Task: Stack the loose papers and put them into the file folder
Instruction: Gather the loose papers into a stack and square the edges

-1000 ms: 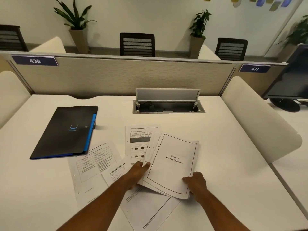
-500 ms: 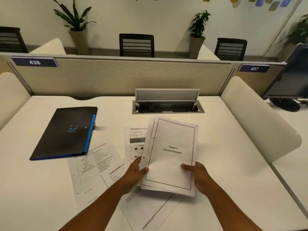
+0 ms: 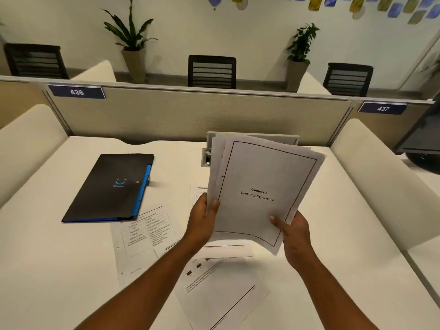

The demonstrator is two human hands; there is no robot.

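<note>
Head view: tabletop [image 3: 71,282] is carrying the shut folder [image 3: 112,186] at left and loose sheets [image 3: 147,234] near it. Both hands are holding the stack [image 3: 262,186] up off it, left grip [image 3: 202,222] pinching one edge, right grip [image 3: 292,229] the other.

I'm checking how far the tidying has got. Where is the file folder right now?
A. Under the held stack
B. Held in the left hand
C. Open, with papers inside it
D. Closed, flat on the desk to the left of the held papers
D: the black file folder lies closed and flat on the desk, left of the paper stack that both hands hold.
</note>
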